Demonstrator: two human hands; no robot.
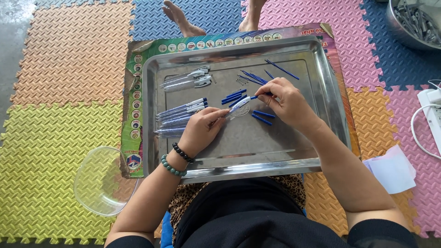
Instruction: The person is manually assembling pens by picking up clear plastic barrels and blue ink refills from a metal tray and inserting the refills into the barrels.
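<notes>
Two hands meet over the middle of a shallow rectangular steel tray (pixel 321 115), pinching one white-and-blue plastic ballpoint pen (pixel 240 104) between them. The left hand (pixel 202 128), with two bead bracelets at its wrist, is closed on the pen's clear barrel end, while the right hand (pixel 287 101) grips the blue tip end with thumb and fingertips. The pen lies slightly tilted, just above the tray floor.

Beside the left hand rests a row of assembled clear pens with white and blue caps (pixel 181 112), and a second small group of clear pens with white clips (pixel 188 79) lies further back. Loose short blue plastic parts (pixel 234 96) and thin blue ink refills (pixel 281 69) are scattered near the right hand.

The tray sits on a colourful printed cardboard sheet (pixel 133 115) spread over interlocking foam floor mats (pixel 59 92) in orange, yellow, pink and blue. A clear plastic bowl (pixel 98 181) stands on the floor to the left, a metal basin of small metal parts (pixel 413 23) at the far right.
</notes>
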